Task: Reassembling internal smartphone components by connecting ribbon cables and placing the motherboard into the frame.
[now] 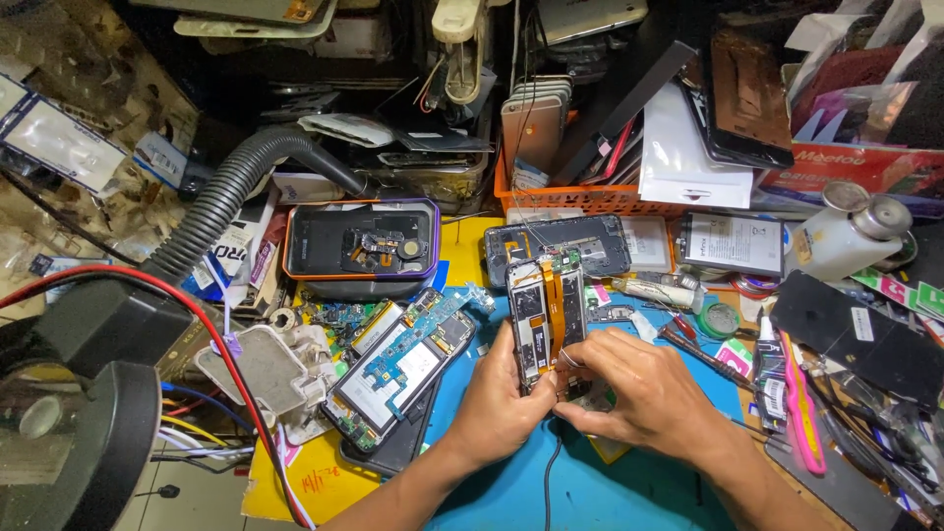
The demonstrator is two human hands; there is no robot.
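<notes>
Blue mat (pixel 590 492) lies under your wrists, and on it both hands meet around the opened phone (pixel 547 315) you are working on. Your left hand (pixel 506 403) is clamped on the phone's lower left edge, thumb across the bottom, keeping it tilted up toward you. Your right hand (pixel 634 393) is pinched together at the phone's lower right corner, fingertips (pixel 570 360) touching the frame just beside the orange flex cable (pixel 553 305) that runs up its middle. A dark cable (pixel 548 482) hangs from under the phone, between your wrists.

You look to be in the middle of work at the bottom end, seating or freeing something small; what exactly the fingertips hold is too small to tell. The next move calls for a steady left grip and a light, precise touch with the right, since the flex cable sits so close.

Just left of your left hand lies a second opened phone (pixel 398 379) with a blue circuit board. Right of your right hand are a red-handled screwdriver (pixel 703 352) and pink tweezers (pixel 801 413). Farther off, beyond the phone, sit a dark phone frame (pixel 600 244) and an orange basket (pixel 580 197).
</notes>
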